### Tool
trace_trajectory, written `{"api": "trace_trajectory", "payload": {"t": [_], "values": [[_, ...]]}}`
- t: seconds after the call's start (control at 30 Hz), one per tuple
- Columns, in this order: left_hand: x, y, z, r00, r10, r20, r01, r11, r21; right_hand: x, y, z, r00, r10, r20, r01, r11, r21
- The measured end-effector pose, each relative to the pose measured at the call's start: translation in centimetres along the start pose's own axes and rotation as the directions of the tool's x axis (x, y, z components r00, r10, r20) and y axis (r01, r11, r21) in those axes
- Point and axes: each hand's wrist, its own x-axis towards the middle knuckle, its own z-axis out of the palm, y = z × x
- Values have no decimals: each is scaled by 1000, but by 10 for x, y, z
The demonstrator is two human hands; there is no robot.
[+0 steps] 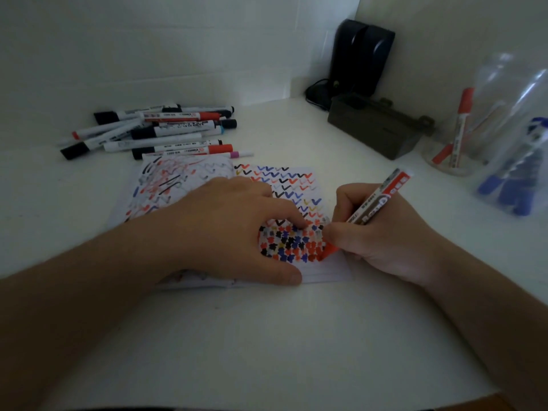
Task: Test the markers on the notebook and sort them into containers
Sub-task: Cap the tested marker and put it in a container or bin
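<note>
Marker (374, 204) in our right hand (382, 232), fingers curled round its barrel, touches its red tip to the notebook (323, 271) page. Our left hand (231, 229) lies flat just beside it, fingers spread, pressing the page down. Ticks and blots cover most of the paper, so we judge testing well along. Beyond the left hand a pile of markers (160, 132) waits; beyond the right, clear containers (480, 120) hold a few sorted ones.

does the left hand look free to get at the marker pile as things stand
Probably yes. The left hand lies flat on the notebook holding nothing, and the marker pile lies just beyond the notebook's far edge on its side, with nothing between them.
</note>
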Motion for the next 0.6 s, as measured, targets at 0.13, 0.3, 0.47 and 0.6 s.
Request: {"api": "trace_trajectory", "payload": {"t": [0.13,0.3,0.47,0.6], "values": [[0,-2,6,993,11,-121,-23,995,-97,2,0,-1,1000,-6,24,3,994,111],[3,-12,5,966,-79,-248,-41,896,-443,6,4,-13,996,-75,48,32,802,596],[3,-14,4,959,-67,-277,-70,886,-458,12,11,-21,993,-57,104,-34,702,711],[2,-14,4,956,-60,-287,-74,897,-435,12,13,-20,992,-36,122,-63,696,715]]}}
